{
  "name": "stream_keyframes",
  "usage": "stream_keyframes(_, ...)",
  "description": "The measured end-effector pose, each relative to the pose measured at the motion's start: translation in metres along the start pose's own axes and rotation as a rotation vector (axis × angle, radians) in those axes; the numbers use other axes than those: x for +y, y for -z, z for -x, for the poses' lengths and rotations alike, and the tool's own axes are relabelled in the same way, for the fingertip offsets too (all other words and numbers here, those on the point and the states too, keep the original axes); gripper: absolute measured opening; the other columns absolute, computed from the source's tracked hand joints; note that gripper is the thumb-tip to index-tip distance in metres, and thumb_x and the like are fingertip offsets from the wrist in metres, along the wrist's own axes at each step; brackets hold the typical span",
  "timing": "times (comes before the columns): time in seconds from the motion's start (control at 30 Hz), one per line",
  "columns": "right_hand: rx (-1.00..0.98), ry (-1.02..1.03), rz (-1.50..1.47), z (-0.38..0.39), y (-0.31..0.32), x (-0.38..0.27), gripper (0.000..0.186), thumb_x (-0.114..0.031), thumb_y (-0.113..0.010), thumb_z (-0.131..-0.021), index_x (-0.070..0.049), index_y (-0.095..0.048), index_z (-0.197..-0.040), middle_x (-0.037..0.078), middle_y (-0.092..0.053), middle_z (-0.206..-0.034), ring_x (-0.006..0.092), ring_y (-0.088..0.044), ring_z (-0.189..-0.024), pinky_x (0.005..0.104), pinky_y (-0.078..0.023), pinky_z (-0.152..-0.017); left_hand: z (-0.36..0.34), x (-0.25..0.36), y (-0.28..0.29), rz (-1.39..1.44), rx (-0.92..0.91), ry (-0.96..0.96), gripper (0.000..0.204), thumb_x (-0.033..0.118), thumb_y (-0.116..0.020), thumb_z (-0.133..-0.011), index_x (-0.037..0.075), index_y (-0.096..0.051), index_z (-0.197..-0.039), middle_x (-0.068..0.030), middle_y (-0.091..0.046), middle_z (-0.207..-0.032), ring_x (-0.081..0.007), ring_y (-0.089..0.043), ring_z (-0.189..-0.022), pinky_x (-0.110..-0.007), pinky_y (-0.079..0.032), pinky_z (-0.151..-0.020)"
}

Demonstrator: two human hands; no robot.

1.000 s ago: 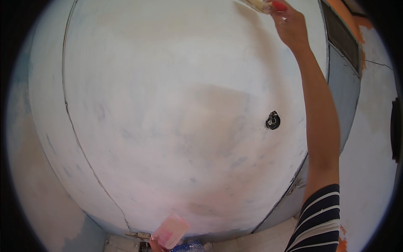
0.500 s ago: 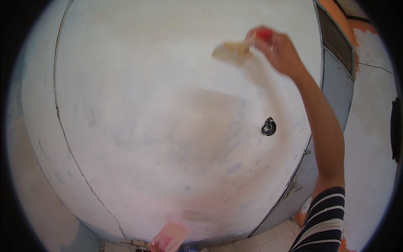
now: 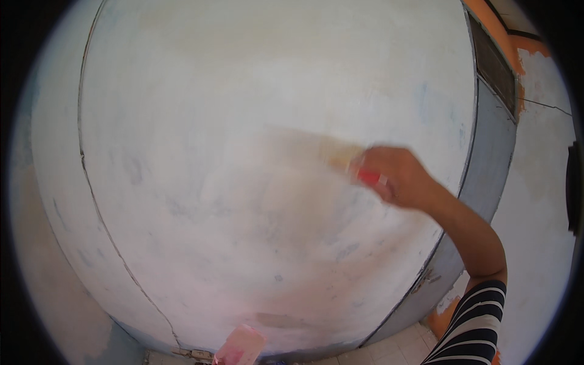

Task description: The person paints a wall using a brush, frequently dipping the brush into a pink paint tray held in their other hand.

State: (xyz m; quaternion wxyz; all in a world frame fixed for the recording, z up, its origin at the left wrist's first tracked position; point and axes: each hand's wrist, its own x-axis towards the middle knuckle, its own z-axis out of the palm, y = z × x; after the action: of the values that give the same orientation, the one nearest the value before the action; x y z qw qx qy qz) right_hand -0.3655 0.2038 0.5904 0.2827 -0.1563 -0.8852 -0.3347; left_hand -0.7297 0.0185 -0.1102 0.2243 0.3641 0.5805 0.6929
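Note:
My right hand [image 3: 389, 176] is closed around the red handle of a flat scraper [image 3: 340, 153]. The scraper's broad, yellowish-tan blade points left across the wall and is smeared by motion; whether its edge touches the wall I cannot tell. Behind it rises the white wall [image 3: 213, 201], with greyish and beige filler-like patches. At the lower edge, a pink flat board [image 3: 241, 344] with darker pink smears stands tilted. My left hand cannot be made out clearly there; the frame cuts off the board's lower end.
A vertical crack or cable line [image 3: 100, 213] runs down the wall's left side. On the right stands a grey door [image 3: 486, 140] with a dark upper panel. Pale floor tiles [image 3: 389, 350] lie below, and small items [image 3: 193, 353] sit at the wall's foot.
My right hand has swept down the wall with the scraper, from the upper right to mid-height. The round dark wall hole is now hidden behind it. The pink board has barely shifted.

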Motion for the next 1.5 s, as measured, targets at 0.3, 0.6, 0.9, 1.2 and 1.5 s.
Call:
stream_keyframes(0.3, 0.632, -0.216, -0.033, -0.071, 0.093, 0.121, 0.027, -0.026, -0.061, -0.099, -0.002, -0.068, -0.109, 0.007, -0.073, -0.091, 0.0136, -0.065, -0.08, 0.03, -0.052, -0.078, -0.003, 0.016, -0.031, -0.031, -0.009, -0.037, 0.047, 0.037, -0.046, -0.105, 0.004, -0.042, -0.139, -0.0166, -0.052, -0.135, -0.0296, -0.054, -0.124, -0.041, -0.052, -0.097)
stream_keyframes(0.6, 0.226, -0.156, 0.237, -0.011, 0.003, 0.054, 0.015, -0.013, -0.066, -0.089, -0.011, -0.069, -0.104, 0.007, -0.071, -0.095, 0.0246, -0.069, -0.085, 0.0331, -0.055, -0.077, -0.007, 0.059, -0.036, 0.453, 0.051, 0.306, 0.047, 0.032, -0.052, -0.1, 0.006, -0.045, -0.138, -0.0153, -0.058, -0.13, -0.0321, -0.06, -0.119, -0.042, -0.053, -0.096)
stream_keyframes(0.9, 0.184, -0.239, -0.088, -0.036, 0.016, 0.05, 0.022, -0.018, -0.07, -0.094, 0.0, -0.067, -0.107, 0.011, -0.072, -0.093, 0.0208, -0.07, -0.087, 0.034, -0.054, -0.081, 0.002, 0.009, -0.023, 0.157, 0.102, 0.183, 0.047, 0.034, -0.051, -0.102, 0.01, -0.041, -0.141, -0.0152, -0.055, -0.135, -0.0311, -0.058, -0.122, -0.042, -0.053, -0.095)
stream_keyframes(1.2, 0.7, -0.225, 0.437, -0.081, 0.067, 0.137, 0.023, -0.017, -0.068, -0.093, -0.007, -0.069, -0.114, 0.017, -0.071, -0.102, 0.0332, -0.069, -0.093, 0.0352, -0.055, -0.081, 0.01, 0.074, -0.015, 0.126, 0.2, 0.174, 0.047, 0.028, -0.049, -0.104, 0.007, -0.039, -0.145, -0.0191, -0.05, -0.14, -0.0315, -0.049, -0.131, -0.042, -0.046, -0.104)
stream_keyframes(1.5, -0.217, 0.179, -0.064, 0.06, -0.061, -0.066, 0.012, -0.016, -0.069, -0.083, -0.015, -0.065, -0.093, 0.005, -0.062, -0.09, 0.0248, -0.065, -0.09, 0.0398, -0.055, -0.081, 0.011, 0.075, -0.02, -0.263, 0.024, -0.096, 0.041, 0.014, -0.048, -0.102, 0.007, -0.044, -0.143, -0.0149, -0.048, -0.142, -0.0287, -0.053, -0.124, -0.04, -0.047, -0.098)
